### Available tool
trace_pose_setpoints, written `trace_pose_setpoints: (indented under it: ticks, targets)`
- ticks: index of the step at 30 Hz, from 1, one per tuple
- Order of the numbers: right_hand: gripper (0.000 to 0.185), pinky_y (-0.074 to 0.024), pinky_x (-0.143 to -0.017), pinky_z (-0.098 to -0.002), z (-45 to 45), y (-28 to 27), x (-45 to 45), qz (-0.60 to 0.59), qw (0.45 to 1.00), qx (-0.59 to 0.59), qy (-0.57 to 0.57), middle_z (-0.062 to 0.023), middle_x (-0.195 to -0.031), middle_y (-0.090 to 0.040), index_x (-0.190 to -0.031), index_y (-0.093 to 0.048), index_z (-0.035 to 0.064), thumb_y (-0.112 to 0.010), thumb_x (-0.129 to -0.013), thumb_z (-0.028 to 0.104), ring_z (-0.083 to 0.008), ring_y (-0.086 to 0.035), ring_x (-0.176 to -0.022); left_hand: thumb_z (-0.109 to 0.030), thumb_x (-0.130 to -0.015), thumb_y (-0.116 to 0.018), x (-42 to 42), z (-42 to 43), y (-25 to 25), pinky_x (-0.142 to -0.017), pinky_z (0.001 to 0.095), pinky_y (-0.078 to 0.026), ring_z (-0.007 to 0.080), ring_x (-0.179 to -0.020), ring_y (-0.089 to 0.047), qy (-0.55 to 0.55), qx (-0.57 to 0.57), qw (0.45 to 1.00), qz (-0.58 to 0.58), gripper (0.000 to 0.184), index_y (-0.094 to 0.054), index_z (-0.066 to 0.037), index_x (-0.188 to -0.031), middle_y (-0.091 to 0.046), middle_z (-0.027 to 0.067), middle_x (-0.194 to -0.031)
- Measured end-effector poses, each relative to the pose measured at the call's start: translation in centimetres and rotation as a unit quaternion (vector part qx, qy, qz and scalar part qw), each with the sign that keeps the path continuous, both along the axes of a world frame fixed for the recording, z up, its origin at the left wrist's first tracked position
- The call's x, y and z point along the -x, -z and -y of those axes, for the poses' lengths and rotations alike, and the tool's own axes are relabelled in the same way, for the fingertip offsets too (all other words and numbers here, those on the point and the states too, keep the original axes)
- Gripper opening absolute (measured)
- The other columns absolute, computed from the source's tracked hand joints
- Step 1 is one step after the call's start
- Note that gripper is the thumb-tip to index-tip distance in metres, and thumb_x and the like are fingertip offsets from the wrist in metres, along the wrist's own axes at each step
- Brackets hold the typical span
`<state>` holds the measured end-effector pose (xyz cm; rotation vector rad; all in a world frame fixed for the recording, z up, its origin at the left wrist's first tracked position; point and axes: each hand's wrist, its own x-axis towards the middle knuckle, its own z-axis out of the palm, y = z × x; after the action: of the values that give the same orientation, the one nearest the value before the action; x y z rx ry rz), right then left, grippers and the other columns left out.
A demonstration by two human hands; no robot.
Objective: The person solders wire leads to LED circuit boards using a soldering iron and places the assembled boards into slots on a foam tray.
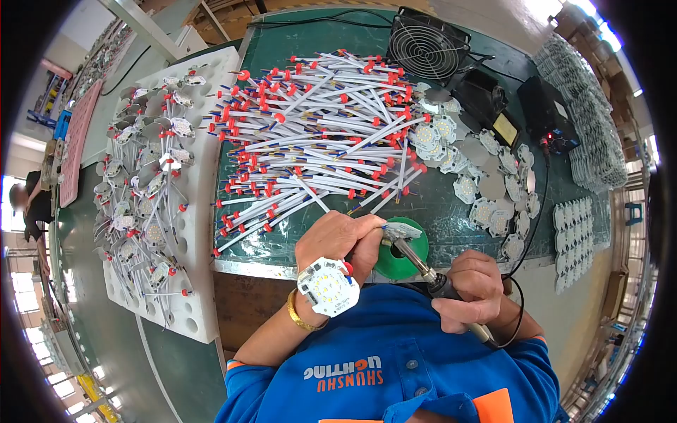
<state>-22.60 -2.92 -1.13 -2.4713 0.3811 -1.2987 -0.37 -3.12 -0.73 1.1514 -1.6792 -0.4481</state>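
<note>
My left hand is closed, pinching a small LED circuit board seen nearly edge-on. Just below that hand, by the wrist, sits a second octagonal LED board, its white face with yellow chips turned up; how it is held is hidden. My right hand wraps round the handle of a soldering iron, whose metal tip reaches up to the pinched board. Under the tip lies a green spool, partly covered by the hand and iron. A pile of white cables with red rings lies beyond my hands.
Loose LED boards lie right of the cables. A black fan and a black soldering station stand behind. Left is a white foam tray of wired boards. Stacked board panels fill the right. Another person is at far left.
</note>
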Motion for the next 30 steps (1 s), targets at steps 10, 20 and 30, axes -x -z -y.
trace_pose_setpoints:
  ticks: [10, 20, 30]
  targets:
    - [0.032, -0.0390, -0.045, -0.0258, 0.2, 0.0, -0.4, 0.005, 1.000, -0.005, 0.008, -0.0020, -0.068, -0.042, -0.088, -0.064, 0.0129, -0.064, -0.056, 0.008, -0.0148, -0.048, -0.051, 0.002, -0.070, -0.067, 0.2, 0.1, -0.1, -0.047, 0.0255, -0.039, 0.0157, -0.051, -0.050, -0.008, -0.001, 1.000, -0.013, 0.014, -0.065, -0.005, -0.081, -0.058, 0.0039, -0.063]
    - [0.033, -0.0385, -0.044, -0.0287, 0.4, 0.2, -1.3, 0.061, 0.997, -0.042, 0.022, -0.0032, -0.064, -0.043, -0.087, -0.062, 0.0060, -0.058, -0.055, -0.002, -0.0171, -0.046, -0.048, 0.005, -0.069, -0.065, 0.1, 0.2, 0.2, -0.046, 0.0250, -0.039, 0.0142, -0.050, -0.050, -0.011, -0.029, 0.998, -0.062, 0.014, -0.064, -0.002, -0.081, -0.059, 0.0057, -0.063]
    - [0.028, -0.0381, -0.044, -0.0314, 2.0, -1.5, -1.5, 0.080, 0.989, -0.113, 0.055, -0.0092, -0.067, -0.049, -0.090, -0.059, 0.0003, -0.058, -0.063, -0.004, -0.0216, -0.048, -0.052, -0.009, -0.084, -0.060, 0.1, 0.1, 0.2, -0.055, 0.0191, -0.042, 0.0046, -0.061, -0.050, 0.025, -0.248, 0.935, -0.252, 0.012, -0.065, 0.000, -0.090, -0.060, 0.0022, -0.071]
